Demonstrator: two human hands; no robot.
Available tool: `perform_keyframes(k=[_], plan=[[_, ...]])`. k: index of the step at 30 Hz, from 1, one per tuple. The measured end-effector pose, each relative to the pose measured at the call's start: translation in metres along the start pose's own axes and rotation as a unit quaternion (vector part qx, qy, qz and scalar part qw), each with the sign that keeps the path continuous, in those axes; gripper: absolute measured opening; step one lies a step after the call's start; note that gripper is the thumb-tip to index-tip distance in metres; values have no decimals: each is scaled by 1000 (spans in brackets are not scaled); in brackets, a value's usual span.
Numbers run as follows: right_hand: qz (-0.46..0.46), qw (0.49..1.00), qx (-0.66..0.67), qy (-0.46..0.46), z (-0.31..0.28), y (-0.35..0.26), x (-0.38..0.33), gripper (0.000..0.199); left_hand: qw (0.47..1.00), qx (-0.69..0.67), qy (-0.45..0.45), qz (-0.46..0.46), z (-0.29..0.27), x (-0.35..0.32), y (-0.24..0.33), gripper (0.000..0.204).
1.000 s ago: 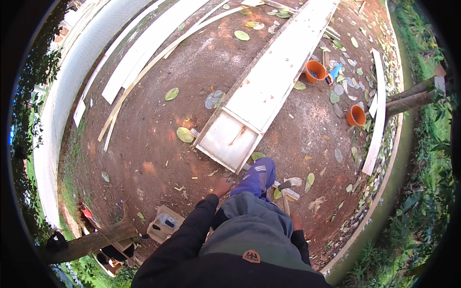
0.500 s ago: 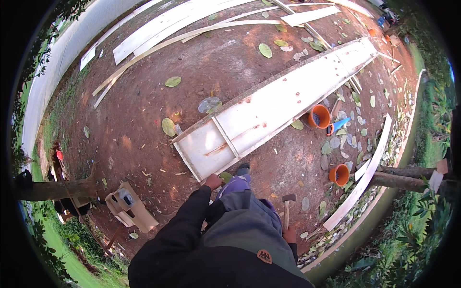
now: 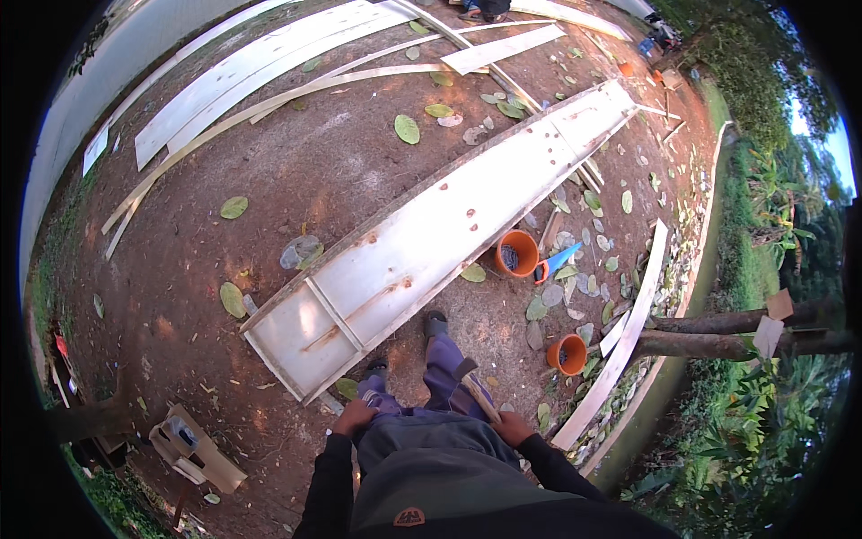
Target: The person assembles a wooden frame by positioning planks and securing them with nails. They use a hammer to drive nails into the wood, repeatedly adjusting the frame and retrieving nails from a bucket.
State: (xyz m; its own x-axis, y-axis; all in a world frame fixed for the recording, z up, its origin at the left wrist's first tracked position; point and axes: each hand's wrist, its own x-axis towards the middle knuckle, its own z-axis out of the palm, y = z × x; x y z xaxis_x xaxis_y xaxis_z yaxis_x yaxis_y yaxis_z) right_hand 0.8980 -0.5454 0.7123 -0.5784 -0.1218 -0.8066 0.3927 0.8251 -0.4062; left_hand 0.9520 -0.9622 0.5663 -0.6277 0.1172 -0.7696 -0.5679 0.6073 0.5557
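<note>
My right hand is closed around the wooden handle of a hammer, whose dark head points up and away from me, in front of my right leg. My left hand hangs beside my left leg, near the close end of a long wooden panel. A gap lies between that hand and the panel; its fingers are too small and shaded to read. The panel rests on the ground, pale inside, with raised edge strips and a crosspiece near its close end.
Right of the panel are an orange bucket holding nails, a blue-bladed handsaw and a second orange bucket. A plank lies farther right. Long boards lie far left, a cardboard box near left. A person is at the far edge.
My left hand has left the panel's close corner and drawn back beside my leg. My right hand has brought the hammer in front of my right leg. The view has shifted rightward.
</note>
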Motion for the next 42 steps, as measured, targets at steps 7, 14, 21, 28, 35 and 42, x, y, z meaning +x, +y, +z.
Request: perform_keyframes(k=[7, 14, 21, 28, 35, 42], plan=[[-98, 978, -141, -115, -138, -51, 122, 48, 982, -158, 99, -41, 2, -42, 102, 43], [-132, 953, -240, -129, -224, -80, 189, 47, 945, -284, 136, -89, 9, -82, 225, 33], [-226, 888, -349, -197, -236, -109, 267, 40, 784, -398, 438, -187, 127, -77, 225, 44], [-320, 770, -457, -310, -232, -93, 365, 19, 733, -299, 588, -165, 207, -48, 232, 38], [-143, 879, -340, -302, -208, -122, 305, 25, 748, -363, 505, -230, 343, 2, 123, 32], [-224, 817, -474, -241, -245, -8, 395, 28, 827, -252, 477, -154, 280, 14, 124, 38]])
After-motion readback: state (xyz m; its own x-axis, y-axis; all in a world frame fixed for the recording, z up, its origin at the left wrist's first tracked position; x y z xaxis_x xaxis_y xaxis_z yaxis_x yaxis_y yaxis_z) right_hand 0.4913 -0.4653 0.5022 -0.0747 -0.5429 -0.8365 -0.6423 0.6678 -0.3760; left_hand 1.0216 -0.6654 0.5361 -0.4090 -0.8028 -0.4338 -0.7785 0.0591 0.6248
